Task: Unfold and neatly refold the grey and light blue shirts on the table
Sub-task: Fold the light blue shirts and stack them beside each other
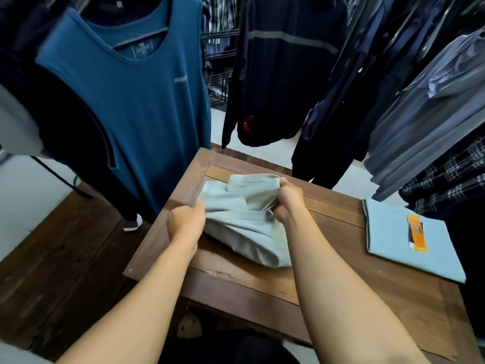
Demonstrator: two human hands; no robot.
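Both hands are on the grey shirt (244, 229), which lies bunched on the left half of the wooden table (236, 282). The left hand (185, 223) is fisted on the shirt's left edge and the right hand (287, 200) is clenched on the cloth near the collar. The fingers of both are buried in the folds, so I can't see how much cloth each has. The cloth between them is creased and a little blurred. Its near end sags toward the table's front and is partly hidden behind the right forearm.

The light blue shirt (393, 232) lies folded flat toward the right end of the table, well apart from the grey one, with an orange tag (417, 233) on top. I can't read its print.

A blue tank top (136, 106) and a dark jacket (283, 74) hang beyond the table, their tops cut off.
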